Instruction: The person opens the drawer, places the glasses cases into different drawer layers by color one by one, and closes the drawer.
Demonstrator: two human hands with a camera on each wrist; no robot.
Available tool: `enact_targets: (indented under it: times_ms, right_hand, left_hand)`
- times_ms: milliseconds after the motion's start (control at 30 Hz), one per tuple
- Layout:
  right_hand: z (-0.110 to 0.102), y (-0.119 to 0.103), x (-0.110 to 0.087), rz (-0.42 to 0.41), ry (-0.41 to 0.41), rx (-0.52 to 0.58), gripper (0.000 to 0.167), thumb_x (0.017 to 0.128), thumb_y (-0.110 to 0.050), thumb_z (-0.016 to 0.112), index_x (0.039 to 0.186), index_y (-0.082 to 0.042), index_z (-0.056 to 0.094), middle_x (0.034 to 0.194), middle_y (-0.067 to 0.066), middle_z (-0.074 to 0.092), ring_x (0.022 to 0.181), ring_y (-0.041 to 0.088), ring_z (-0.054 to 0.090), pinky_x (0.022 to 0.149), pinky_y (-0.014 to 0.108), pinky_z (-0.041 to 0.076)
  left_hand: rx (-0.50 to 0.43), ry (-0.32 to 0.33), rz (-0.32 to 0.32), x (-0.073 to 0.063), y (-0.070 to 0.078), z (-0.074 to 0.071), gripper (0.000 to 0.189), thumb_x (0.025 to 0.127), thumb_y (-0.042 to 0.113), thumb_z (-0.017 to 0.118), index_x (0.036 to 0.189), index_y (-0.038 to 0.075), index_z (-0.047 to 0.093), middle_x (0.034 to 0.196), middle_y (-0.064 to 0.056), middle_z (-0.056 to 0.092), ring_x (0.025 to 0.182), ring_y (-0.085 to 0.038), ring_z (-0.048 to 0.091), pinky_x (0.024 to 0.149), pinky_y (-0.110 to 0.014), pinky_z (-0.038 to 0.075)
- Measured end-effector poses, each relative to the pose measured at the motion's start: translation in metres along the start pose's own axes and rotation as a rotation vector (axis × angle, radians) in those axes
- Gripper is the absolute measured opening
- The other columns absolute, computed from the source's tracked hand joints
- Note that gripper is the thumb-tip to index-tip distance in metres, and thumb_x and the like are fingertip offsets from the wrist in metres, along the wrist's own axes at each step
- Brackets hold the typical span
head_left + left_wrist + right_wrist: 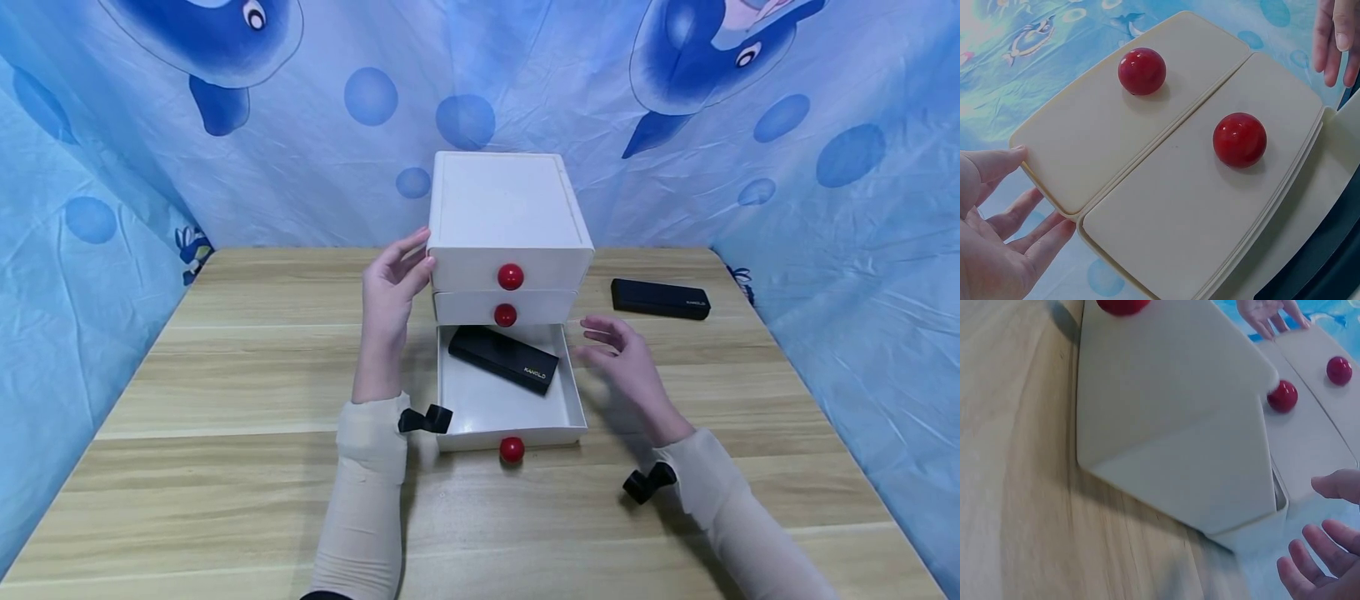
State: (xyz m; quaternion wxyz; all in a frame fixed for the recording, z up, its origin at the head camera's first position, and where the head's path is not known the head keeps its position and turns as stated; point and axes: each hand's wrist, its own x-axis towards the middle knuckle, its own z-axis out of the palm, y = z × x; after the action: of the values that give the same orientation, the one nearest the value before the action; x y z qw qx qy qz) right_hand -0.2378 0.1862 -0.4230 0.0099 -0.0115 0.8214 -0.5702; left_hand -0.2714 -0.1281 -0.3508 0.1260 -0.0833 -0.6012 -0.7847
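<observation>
A small white drawer cabinet (510,200) with red ball knobs stands on the table. Its bottom drawer (480,410) is pulled out, and a black oblong case (504,360) with gold lettering lies slantwise inside. My left hand (393,296) rests on the cabinet's left side, its thumb tip at the front edge and its fingers loosely extended, as the left wrist view also shows. Just right of the pulled-out drawer, my right hand (622,367) hovers with parted, slightly bent fingers and holds nothing. The upper two drawers, each with a red knob (1239,140), are closed.
A second black case (660,299) lies on the wooden table (225,417), right of the cabinet. Behind and along both sides hangs a blue curtain (525,92) with dolphin prints. Black straps with small blocks (425,419) sit at both wrists.
</observation>
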Motion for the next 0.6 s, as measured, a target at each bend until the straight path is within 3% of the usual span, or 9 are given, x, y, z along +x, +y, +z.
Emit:
enact_targets:
  times_ms: [233, 367, 467, 600]
  right_hand:
    - [-0.015, 0.008, 0.007, -0.021, 0.022, -0.020, 0.052, 0.090, -0.006, 0.065, 0.138, 0.002, 0.045, 0.140, 0.019, 0.053, 0.127, 0.031, 0.052, 0.090, 0.007, 0.046]
    - [-0.025, 0.015, 0.011, -0.040, 0.044, -0.012, 0.051, 0.091, -0.003, 0.064, 0.136, 0.006, 0.045, 0.137, 0.022, 0.053, 0.117, 0.016, 0.058, 0.088, 0.005, 0.046]
    - [-0.033, 0.018, 0.013, -0.044, 0.075, -0.010, 0.050, 0.091, -0.005, 0.065, 0.136, 0.006, 0.045, 0.131, 0.013, 0.058, 0.109, 0.003, 0.058, 0.088, 0.005, 0.046]
    - [-0.046, 0.023, 0.016, -0.028, 0.113, -0.028, 0.053, 0.093, -0.011, 0.065, 0.139, 0.002, 0.044, 0.135, 0.009, 0.057, 0.118, 0.010, 0.056, 0.090, 0.003, 0.043]
  left_hand:
    - [0.003, -0.008, 0.001, 0.000, 0.001, 0.000, 0.040, 0.092, 0.000, 0.062, 0.131, -0.003, 0.055, 0.143, -0.008, 0.053, 0.122, -0.017, 0.057, 0.091, -0.020, 0.055]
    - [0.002, -0.006, -0.001, -0.001, 0.001, -0.001, 0.040, 0.092, 0.000, 0.062, 0.131, -0.003, 0.055, 0.143, -0.008, 0.053, 0.122, -0.017, 0.057, 0.091, -0.021, 0.055]
    - [0.004, -0.004, -0.002, -0.001, 0.001, 0.000, 0.040, 0.092, 0.000, 0.062, 0.131, -0.003, 0.055, 0.143, -0.008, 0.053, 0.122, -0.017, 0.057, 0.091, -0.020, 0.055]
    - [0.001, -0.008, -0.003, -0.001, 0.001, 0.001, 0.040, 0.092, 0.000, 0.062, 0.131, -0.003, 0.055, 0.143, -0.008, 0.053, 0.122, -0.017, 0.057, 0.090, -0.020, 0.055]
